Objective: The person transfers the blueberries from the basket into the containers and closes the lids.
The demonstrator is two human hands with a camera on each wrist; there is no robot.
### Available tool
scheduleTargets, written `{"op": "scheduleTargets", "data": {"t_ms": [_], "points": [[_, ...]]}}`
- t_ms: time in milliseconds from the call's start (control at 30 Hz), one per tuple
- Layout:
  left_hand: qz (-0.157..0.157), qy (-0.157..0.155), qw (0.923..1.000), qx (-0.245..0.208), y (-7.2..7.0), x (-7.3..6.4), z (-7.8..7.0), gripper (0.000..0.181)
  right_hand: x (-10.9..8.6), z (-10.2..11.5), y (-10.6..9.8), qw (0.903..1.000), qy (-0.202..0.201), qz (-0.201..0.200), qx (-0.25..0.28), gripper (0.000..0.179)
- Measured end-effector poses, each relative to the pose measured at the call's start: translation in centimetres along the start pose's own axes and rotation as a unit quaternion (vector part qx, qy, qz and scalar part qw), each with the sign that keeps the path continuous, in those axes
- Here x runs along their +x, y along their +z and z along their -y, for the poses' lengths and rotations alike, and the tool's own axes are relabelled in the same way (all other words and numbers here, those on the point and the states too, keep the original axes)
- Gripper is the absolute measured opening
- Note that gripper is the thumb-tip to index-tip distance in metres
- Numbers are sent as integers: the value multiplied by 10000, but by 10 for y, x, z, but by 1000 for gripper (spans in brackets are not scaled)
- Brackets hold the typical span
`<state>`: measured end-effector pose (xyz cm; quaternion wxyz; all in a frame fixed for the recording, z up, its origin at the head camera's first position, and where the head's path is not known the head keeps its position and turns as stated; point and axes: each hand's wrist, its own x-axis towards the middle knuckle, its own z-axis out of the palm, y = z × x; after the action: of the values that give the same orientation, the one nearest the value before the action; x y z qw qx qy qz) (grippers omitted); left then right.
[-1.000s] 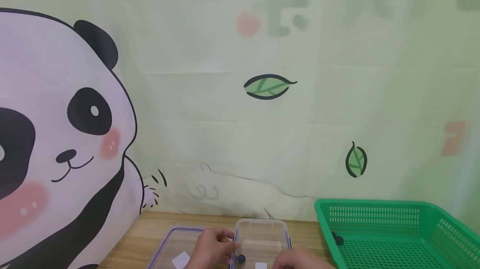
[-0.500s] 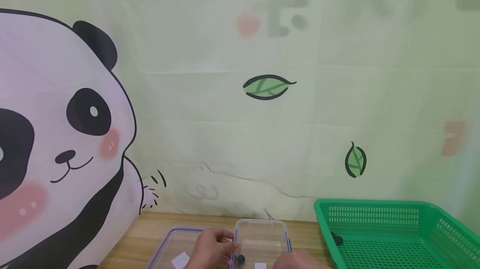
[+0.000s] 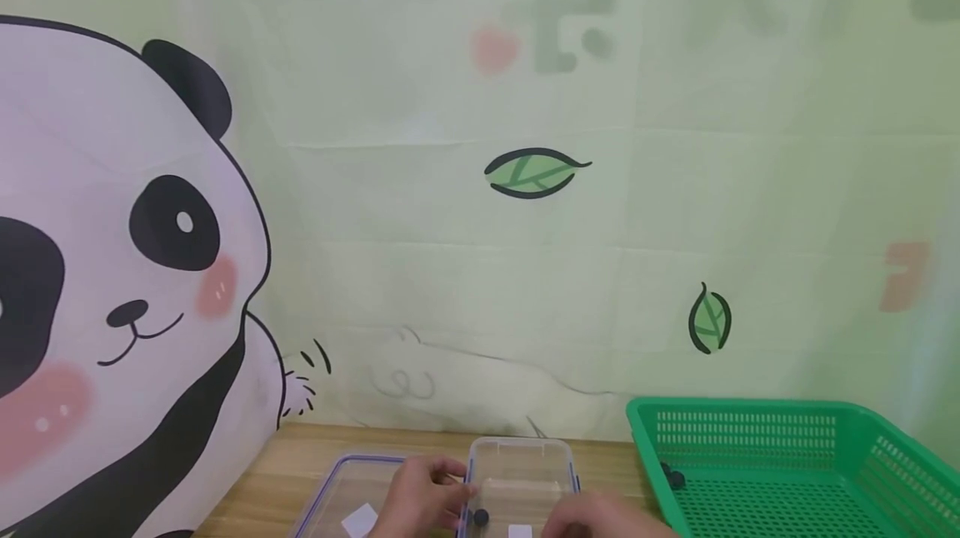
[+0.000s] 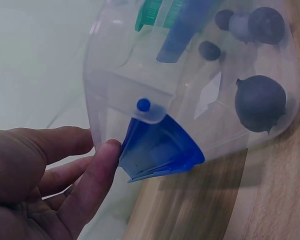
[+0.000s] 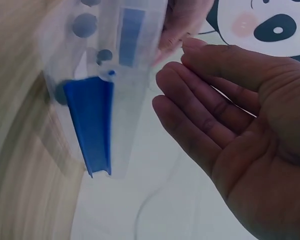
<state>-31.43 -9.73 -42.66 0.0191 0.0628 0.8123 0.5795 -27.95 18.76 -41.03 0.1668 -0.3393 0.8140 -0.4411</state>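
Pale green backdrop (image 3: 420, 230) printed with leaves and a large panda (image 3: 168, 280) fills most of the head view, above a wood-grained bench (image 3: 615, 471). On it stands a clear box (image 3: 527, 465) with a dark ball (image 3: 481, 517) and a white square (image 3: 520, 531) inside. A clear blue-edged panel (image 3: 330, 495) lies to the left, a second white piece (image 3: 360, 520) showing on it; to the right sits a green basket (image 3: 750, 405) holding dark balls (image 3: 677, 480). The person's left grip (image 3: 423, 495) is at the box's left wall; the right grip (image 3: 600, 515) is by its right wall, fingertips hidden.

From the left wrist, thumb and forefinger pinch the box's edge beside a blue latch (image 4: 162, 150) that hangs outward. Through the plastic, this view gives what the head camera misses: several dark round things (image 4: 260, 102) of differing sizes.

From the right wrist, the right grip is plainly released, its fingers loosely bent and holding nothing, near the box's rim. Another blue latch (image 5: 92, 125) shows on the near wall.
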Motion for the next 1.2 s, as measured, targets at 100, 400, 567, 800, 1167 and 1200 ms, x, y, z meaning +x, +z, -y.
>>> {"op": "scheduleTargets", "data": {"t_ms": [100, 400, 567, 800, 1167, 1200], "points": [[0, 37, 10000, 13, -1, 0, 0, 21, -3, 0, -6, 9998, 3, -201, -3, 7], [14, -52, 10000, 14, -2, 0, -1, 21, -34, 50, -28, 9859, -127, -1437, -846, 12], [77, -11, 10000, -21, -1, 0, 0, 22, -51, 50, -46, 9705, -175, -2049, -1260, 17], [76, 24, 10000, -40, 0, 0, 0, 23, -70, 59, -76, 9524, -61, -2290, -2011, 19], [32, -70, 10000, 14, -1, 0, 1, 19, -77, 49, -126, 9384, 37, -2393, -2494, 18], [25, -84, 10000, 18, -1, 0, 1, 19, -77, 46, -129, 9399, 80, -2364, -2465, 18]]}}
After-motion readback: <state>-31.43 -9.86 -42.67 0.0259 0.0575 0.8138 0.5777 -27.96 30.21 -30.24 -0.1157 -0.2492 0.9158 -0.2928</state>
